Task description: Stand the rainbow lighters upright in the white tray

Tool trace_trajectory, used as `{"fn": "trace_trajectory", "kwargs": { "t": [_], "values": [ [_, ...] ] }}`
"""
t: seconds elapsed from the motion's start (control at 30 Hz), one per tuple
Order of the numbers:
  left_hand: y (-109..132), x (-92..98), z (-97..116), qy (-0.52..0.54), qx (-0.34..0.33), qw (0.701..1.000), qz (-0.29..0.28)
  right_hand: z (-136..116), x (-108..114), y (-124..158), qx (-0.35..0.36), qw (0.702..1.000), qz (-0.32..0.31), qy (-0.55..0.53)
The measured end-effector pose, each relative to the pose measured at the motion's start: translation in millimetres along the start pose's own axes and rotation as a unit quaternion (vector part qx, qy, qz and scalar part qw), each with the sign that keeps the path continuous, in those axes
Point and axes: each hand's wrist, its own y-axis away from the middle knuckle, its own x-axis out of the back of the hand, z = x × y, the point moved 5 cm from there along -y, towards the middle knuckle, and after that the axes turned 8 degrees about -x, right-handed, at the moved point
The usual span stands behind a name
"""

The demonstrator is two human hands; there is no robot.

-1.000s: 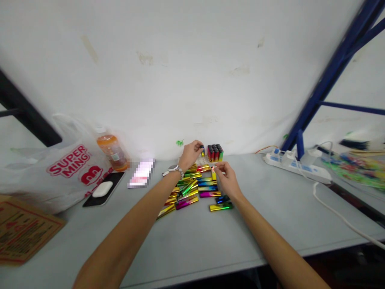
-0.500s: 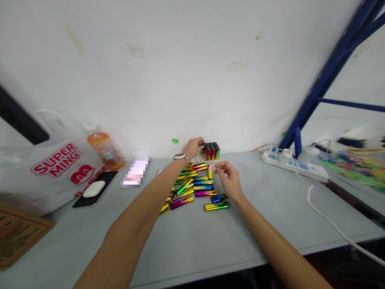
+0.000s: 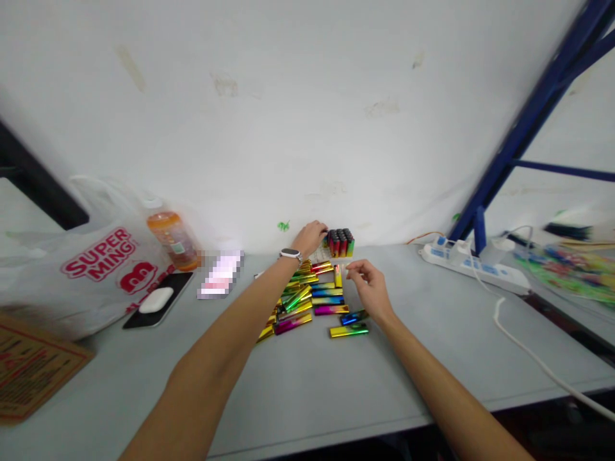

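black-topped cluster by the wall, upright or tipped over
Upright: the black-topped cluster stands with its dark ends facing up and coloured sides below, beside the left hand.

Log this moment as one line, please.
left hand: at left edge of upright pieces, grip unclear; right hand: beside loose pieces, grip unclear; power strip: at right

Upright lighters [image 3: 341,243]: black tops up, red-to-green metallic bodies, packed in a tight block at the back. Loose lighters [image 3: 293,301]: shiny yellow, green, blue, magenta, lying flat, overlapping at left. Yellow-green lighter [image 3: 348,331]: flat, crosswise, front right.
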Motion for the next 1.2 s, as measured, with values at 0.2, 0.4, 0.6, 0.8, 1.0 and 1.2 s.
{"fn": "trace_trajectory", "kwargs": {
  "t": [0.2, 0.4, 0.6, 0.8, 1.0, 1.2],
  "values": [
    [4.6, -1.4, 11.3, -0.071, 0.000, 0.997, -0.041, 3.6, 1.9, -5.3, -0.008, 0.999, 0.010, 0.051],
    [14.5, -0.4, 20.1, -0.158, -0.014, 0.985, -0.063, 8.4, -4.7, -21.8, -0.076, 0.947, -0.038, 0.309],
    [25.4, 5.4, 22.6, -0.153, -0.002, 0.987, -0.043, 14.7, -21.3, -47.4, -0.140, 0.868, -0.069, 0.471],
    [62.3, 29.9, 34.1, -0.061, 0.043, 0.995, 0.065, 14.8, -29.8, -56.9, -0.100, 0.881, -0.076, 0.455],
    [117.0, 53.9, 63.2, 0.103, 0.056, 0.978, 0.172, -23.7, -23.8, -38.0, 0.021, 0.958, -0.084, 0.273],
    [133.2, 61.9, 75.7, 0.169, 0.048, 0.960, 0.218, -52.5, -52.5, -13.7, -0.049, 0.977, -0.172, -0.118]
  ]
}}
